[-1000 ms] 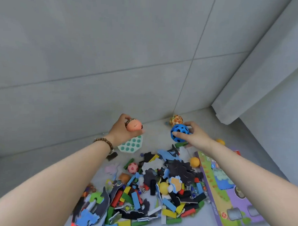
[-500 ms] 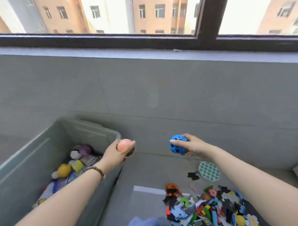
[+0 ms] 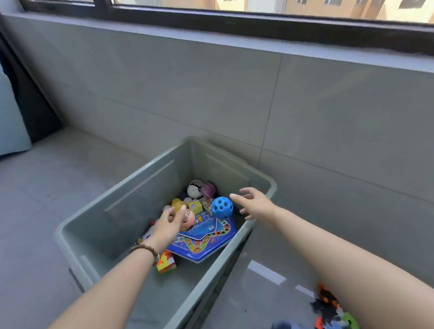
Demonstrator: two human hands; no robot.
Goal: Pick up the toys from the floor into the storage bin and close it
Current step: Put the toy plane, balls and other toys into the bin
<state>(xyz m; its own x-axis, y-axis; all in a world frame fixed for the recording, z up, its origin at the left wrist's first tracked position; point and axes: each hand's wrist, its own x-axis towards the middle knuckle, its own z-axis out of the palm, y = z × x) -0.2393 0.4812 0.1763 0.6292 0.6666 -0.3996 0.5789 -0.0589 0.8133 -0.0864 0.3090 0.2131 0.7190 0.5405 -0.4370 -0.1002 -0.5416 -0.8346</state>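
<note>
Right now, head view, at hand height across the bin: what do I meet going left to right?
Grey plastic storage bin's left rim → left hand → small yellow toy block → blue perforated plastic ball → right hand. Pink face-printed ball left out: it overlaps the left hand.

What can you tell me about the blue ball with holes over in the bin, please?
The blue ball is a bright blue sphere pierced all over with dark round holes; it looks like hollow plastic or rubber. It lies within the grey storage bin, near its right wall, at the far edge of the blue game board. The right hand is just right of it, fingers spread, not touching it. Whether it has landed or is mid-air cannot be told.
</note>
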